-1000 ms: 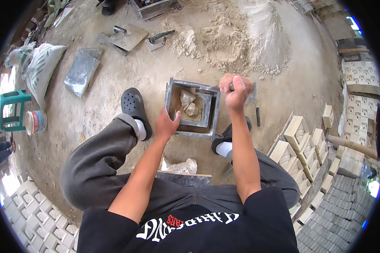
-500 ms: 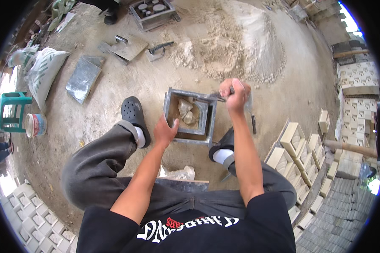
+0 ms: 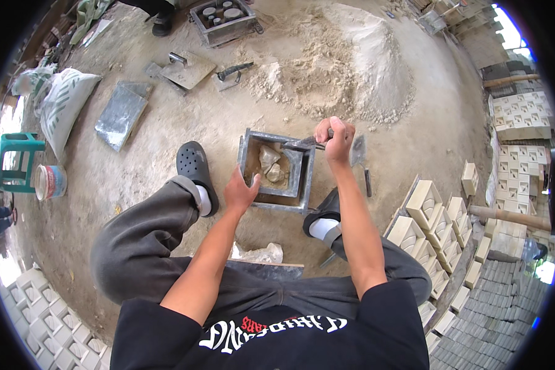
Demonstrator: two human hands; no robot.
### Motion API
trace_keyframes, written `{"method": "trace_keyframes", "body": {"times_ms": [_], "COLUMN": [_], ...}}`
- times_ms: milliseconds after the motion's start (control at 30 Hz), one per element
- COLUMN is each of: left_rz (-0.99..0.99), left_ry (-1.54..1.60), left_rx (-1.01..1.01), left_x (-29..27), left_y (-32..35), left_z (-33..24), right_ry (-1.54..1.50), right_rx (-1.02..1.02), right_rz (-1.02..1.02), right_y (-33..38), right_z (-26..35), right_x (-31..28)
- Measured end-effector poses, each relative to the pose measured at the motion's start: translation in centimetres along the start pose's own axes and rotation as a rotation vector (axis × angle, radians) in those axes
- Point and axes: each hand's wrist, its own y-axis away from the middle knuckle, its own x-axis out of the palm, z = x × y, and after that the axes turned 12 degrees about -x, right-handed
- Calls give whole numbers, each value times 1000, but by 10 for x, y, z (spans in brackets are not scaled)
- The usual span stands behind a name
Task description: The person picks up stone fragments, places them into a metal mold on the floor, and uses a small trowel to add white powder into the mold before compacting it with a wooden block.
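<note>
Square metal mould sits on the dirt floor between my two feet, with pale lumps of mortar inside it. My right hand has its fingers clamped around the handle of a trowel, whose blade reaches over the mould's upper right corner. My left hand rests at the mould's near left wall, fingers spread apart and holding nothing. A black clog stands just beside the mould on the left. Beyond it rises a sand pile, and stacked pale blocks lie near on my right.
</note>
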Motion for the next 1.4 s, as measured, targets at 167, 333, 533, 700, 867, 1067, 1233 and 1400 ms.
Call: {"method": "trace_keyframes", "body": {"times_ms": [167,333,533,700,867,1067,1233,1400], "left_rz": [-4,69,63,-57,-99,5,-17,44], "left_ry": [-45,-42,-12,-5,-12,-9,24,-8], "left_rx": [-2,-35,-29,27,30,-22,34,-16], "left_x": [-3,-3,2,-1,-6,-6,-5,-3], "left_y": [2,-3,-3,-2,2,0,-1,2], "left_z": [8,2,2,8,0,-1,6,-3], "right_ry": [-75,2,-13,-89,29,-26,-44,-30], "right_rx": [-101,-9,-70,-112,-11,41,-21,16], "right_rz": [28,105,24,-44,-6,50,32,57], "right_y": [5,-4,3,6,-2,0,-6,-3], "right_z": [7,10,-3,15,17,0,21,-4], "right_x": [-4,-1,-3,13,17,27,33,25]}}
